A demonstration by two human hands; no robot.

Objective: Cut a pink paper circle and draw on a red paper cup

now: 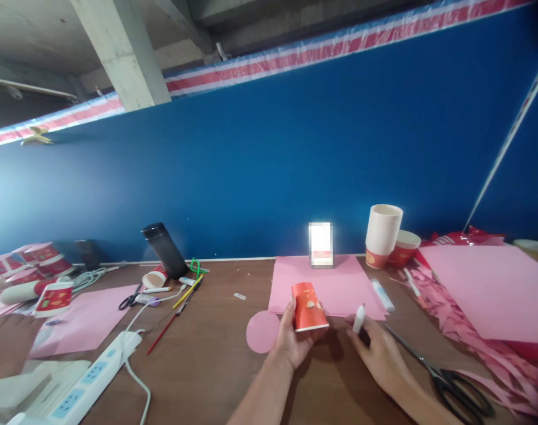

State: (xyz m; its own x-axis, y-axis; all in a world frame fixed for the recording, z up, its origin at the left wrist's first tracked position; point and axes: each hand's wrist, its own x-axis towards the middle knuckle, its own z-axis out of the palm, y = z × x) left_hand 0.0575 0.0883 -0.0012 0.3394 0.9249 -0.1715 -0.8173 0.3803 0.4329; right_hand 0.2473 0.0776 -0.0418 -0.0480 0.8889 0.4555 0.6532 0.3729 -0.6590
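Observation:
My left hand (293, 342) is wrapped round a red printed paper cup (311, 307), its white-edged rim toward the lower right. In my right hand (377, 351) is a small white bottle (360, 317) with a narrow tip pointing up, a short way to the right of the cup. A pink paper disc (262, 332) lies on the table just left of my left hand. Beyond both hands are pink paper sheets (291, 283). Black-handled scissors (441, 378) lie close to my right forearm, and a white tube (383, 295) rests beyond my right hand.
A stack of white paper cups (384, 230) stands at the back right, near pink paper strips (463, 330). To the left are a power strip (96, 375) with its cable, paintbrushes (176, 313), a black tumbler (165, 251) and several red cups (45, 260). A blue wall (251, 165) bounds the table.

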